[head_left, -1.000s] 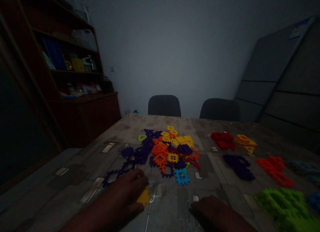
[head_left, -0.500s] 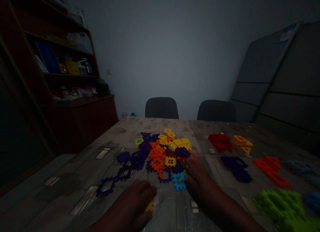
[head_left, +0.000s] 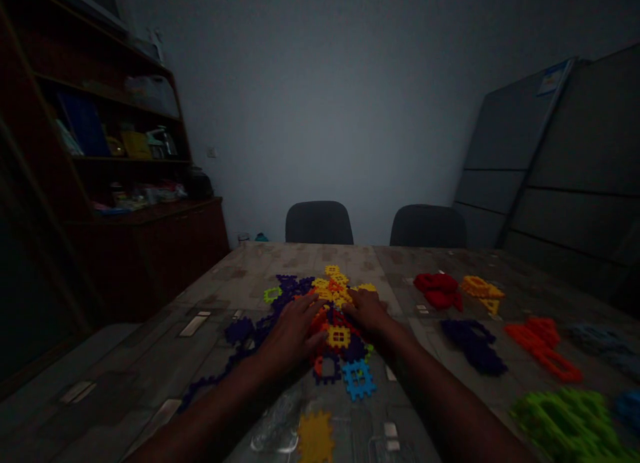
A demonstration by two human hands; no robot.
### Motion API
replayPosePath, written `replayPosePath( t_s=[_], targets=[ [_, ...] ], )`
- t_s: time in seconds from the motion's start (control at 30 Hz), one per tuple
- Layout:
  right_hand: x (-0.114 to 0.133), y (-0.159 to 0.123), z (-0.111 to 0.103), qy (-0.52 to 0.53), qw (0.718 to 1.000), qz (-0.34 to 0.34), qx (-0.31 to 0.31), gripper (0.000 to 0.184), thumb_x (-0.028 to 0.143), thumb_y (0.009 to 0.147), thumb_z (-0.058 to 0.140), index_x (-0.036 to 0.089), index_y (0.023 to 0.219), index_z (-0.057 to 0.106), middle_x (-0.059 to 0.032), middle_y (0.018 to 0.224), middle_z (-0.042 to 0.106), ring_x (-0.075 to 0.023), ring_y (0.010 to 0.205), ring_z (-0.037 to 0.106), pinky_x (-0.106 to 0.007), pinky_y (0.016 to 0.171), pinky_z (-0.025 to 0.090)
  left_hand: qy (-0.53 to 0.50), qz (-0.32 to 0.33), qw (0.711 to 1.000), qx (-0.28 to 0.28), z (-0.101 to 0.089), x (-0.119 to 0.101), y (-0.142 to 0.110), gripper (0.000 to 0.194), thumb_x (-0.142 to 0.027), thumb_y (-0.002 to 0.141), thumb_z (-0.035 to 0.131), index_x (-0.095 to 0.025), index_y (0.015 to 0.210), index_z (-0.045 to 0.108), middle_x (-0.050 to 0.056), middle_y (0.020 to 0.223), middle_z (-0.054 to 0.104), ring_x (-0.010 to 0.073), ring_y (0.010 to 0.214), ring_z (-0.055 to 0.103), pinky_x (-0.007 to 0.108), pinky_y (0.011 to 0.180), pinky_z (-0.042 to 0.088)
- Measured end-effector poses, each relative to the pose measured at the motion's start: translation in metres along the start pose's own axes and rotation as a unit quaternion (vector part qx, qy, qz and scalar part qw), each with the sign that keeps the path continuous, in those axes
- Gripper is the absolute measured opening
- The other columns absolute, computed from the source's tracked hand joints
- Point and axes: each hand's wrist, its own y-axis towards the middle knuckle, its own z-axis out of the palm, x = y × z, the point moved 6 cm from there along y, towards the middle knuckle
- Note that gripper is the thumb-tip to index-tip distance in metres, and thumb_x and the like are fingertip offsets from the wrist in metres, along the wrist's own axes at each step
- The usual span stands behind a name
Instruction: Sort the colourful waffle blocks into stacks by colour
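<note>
Reaching over a mixed heap of toothed plastic pieces (head_left: 330, 291) at mid-desk: two bare hands. Left hand (head_left: 295, 326): palm down across the heap's near left part, fingers extended; whether it grips a piece, cannot be told. Right hand (head_left: 367, 310): fingertips among the yellow pieces at the heap's right; grasp likewise unclear.

Heap colours: dark purple, orange, yellow, red, some green. At its near edge, one light blue window-shaped piece (head_left: 359, 380); nearer the person, well apart from the heap, one yellow square piece (head_left: 316, 436), lying flat.

Desk (head_left: 215, 280): covering in a grey-brown patchwork of blocks with pale rectangles, glossy toward the near edge.

Right side of desk, single-colour groups: red (head_left: 439, 290); yellow-orange (head_left: 481, 290); dark purple (head_left: 473, 344); orange-red (head_left: 543, 346); greyish (head_left: 605, 340); bright green (head_left: 565, 420); blue, at the picture's edge (head_left: 629, 410).

Room, dimly lit: plain pale wall (head_left: 350, 116) with socket plate (head_left: 212, 152); two dark chair backs (head_left: 319, 223) beyond the far edge; left, reddish-brown shelved cabinet (head_left: 150, 246) bearing a blue upright item (head_left: 83, 123) and assorted goods; right, tall grey panelled unit (head_left: 505, 140) with label (head_left: 553, 78).
</note>
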Motion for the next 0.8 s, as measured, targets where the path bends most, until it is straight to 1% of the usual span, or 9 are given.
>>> replayPosePath(
  t_s=[0.07, 0.13, 0.23, 0.37, 0.43, 0.5, 0.67, 0.73, 0.8],
  targets=[
    [0.004, -0.006, 0.007, 0.009, 1.0, -0.011, 0.011, 0.042, 0.042, 0.099, 0.063, 0.02, 0.134, 0.058, -0.0106, 0.139, 0.058, -0.0291, 0.119, 0.06, -0.054, 0.1, 0.05, -0.004, 0.0, 1.0, 0.01, 0.0, 0.009, 0.013, 0.053, -0.034, 0.093, 0.062, -0.018, 0.142, 0.052, 0.018, 0.148, 0.053, 0.0373, 0.139, 0.046, 0.058, 0.117, 0.035],
    [0.009, -0.018, 0.016, 0.02, 0.999, -0.026, 0.024, 0.046, 0.045, 0.1, 0.06, 0.022, 0.139, 0.056, -0.0124, 0.142, 0.057, -0.0316, 0.127, 0.055, -0.055, 0.105, 0.044, -0.014, 0.012, 0.999, 0.026, 0.002, 0.008, 0.011, 0.048, -0.036, 0.09, 0.064, -0.018, 0.135, 0.06, 0.016, 0.14, 0.06, 0.0348, 0.131, 0.055, 0.051, 0.112, 0.043],
    [0.017, -0.041, 0.023, 0.037, 0.997, -0.057, 0.043, 0.05, 0.048, 0.1, 0.055, 0.025, 0.144, 0.054, -0.0126, 0.142, 0.059, -0.0328, 0.133, 0.049, -0.049, 0.108, 0.039, -0.029, 0.024, 0.999, 0.036, 0.003, -0.002, -0.014, 0.044, -0.036, 0.092, 0.062, -0.02, 0.133, 0.062, 0.014, 0.136, 0.064, 0.0312, 0.125, 0.06, 0.045, 0.108, 0.048],
    [0.02, -0.044, 0.017, 0.054, 0.995, -0.073, 0.045, 0.039, 0.047, 0.104, 0.045, 0.027, 0.129, 0.067, -0.0098, 0.127, 0.07, -0.0297, 0.12, 0.06, -0.041, 0.098, 0.046, -0.048, 0.02, 0.998, 0.028, -0.01, 0.004, -0.047, 0.039, -0.043, 0.098, 0.055, -0.026, 0.132, 0.063, 0.01, 0.135, 0.066, 0.0283, 0.121, 0.063, 0.04, 0.104, 0.051],
    [0.012, -0.023, 0.007, 0.052, 0.997, -0.054, 0.024, 0.04, 0.044, 0.107, 0.042, 0.022, 0.129, 0.065, -0.0123, 0.128, 0.068, -0.0289, 0.12, 0.061, -0.043, 0.099, 0.047, -0.05, 0.008, 0.999, -0.007, -0.027, 0.028, -0.05, 0.04, -0.046, 0.099, 0.052, -0.027, 0.133, 0.063, 0.009, 0.139, 0.064, 0.0284, 0.125, 0.061, 0.041, 0.108, 0.049],
    [0.003, 0.009, 0.0, 0.046, 0.998, -0.039, 0.005, 0.038, 0.043, 0.106, 0.048, 0.019, 0.133, 0.061, -0.0122, 0.134, 0.064, -0.0277, 0.121, 0.06, -0.049, 0.103, 0.047, -0.016, -0.036, 0.999, -0.029, -0.045, 0.067, -0.047, 0.044, -0.054, 0.098, 0.05, -0.03, 0.133, 0.063, 0.006, 0.143, 0.062, 0.0287, 0.13, 0.058, 0.041, 0.112, 0.044],
    [-0.011, 0.089, 0.001, 0.019, 1.0, -0.019, 0.004, 0.038, 0.038, 0.1, 0.063, 0.021, 0.133, 0.059, -0.0105, 0.138, 0.059, -0.0282, 0.119, 0.061, -0.052, 0.099, 0.051, 0.027, -0.138, 0.988, -0.071, -0.075, 0.163, -0.04, 0.089, -0.085, 0.086, 0.036, -0.016, 0.136, 0.059, 0.02, 0.144, 0.058, 0.0435, 0.131, 0.055, 0.058, 0.113, 0.04],
    [-0.011, 0.111, 0.007, 0.008, 1.0, -0.016, 0.014, 0.037, 0.037, 0.1, 0.063, 0.022, 0.133, 0.059, -0.0105, 0.14, 0.058, -0.0281, 0.119, 0.061, -0.052, 0.099, 0.052, 0.032, -0.155, 0.985, -0.067, -0.074, 0.182, -0.039, 0.092, -0.087, 0.085, 0.034, -0.015, 0.138, 0.057, 0.02, 0.145, 0.057, 0.0439, 0.133, 0.054, 0.059, 0.113, 0.04],
    [-0.008, 0.126, 0.014, -0.002, 1.0, -0.013, 0.027, 0.037, 0.037, 0.1, 0.063, 0.022, 0.133, 0.059, -0.0104, 0.141, 0.057, -0.0279, 0.119, 0.06, -0.052, 0.1, 0.052, 0.028, -0.157, 0.986, -0.055, -0.068, 0.187, -0.035, 0.089, -0.085, 0.086, 0.036, -0.017, 0.141, 0.056, 0.018, 0.148, 0.056, 0.041, 0.135, 0.052, 0.055, 0.115, 0.039]
  ],
)
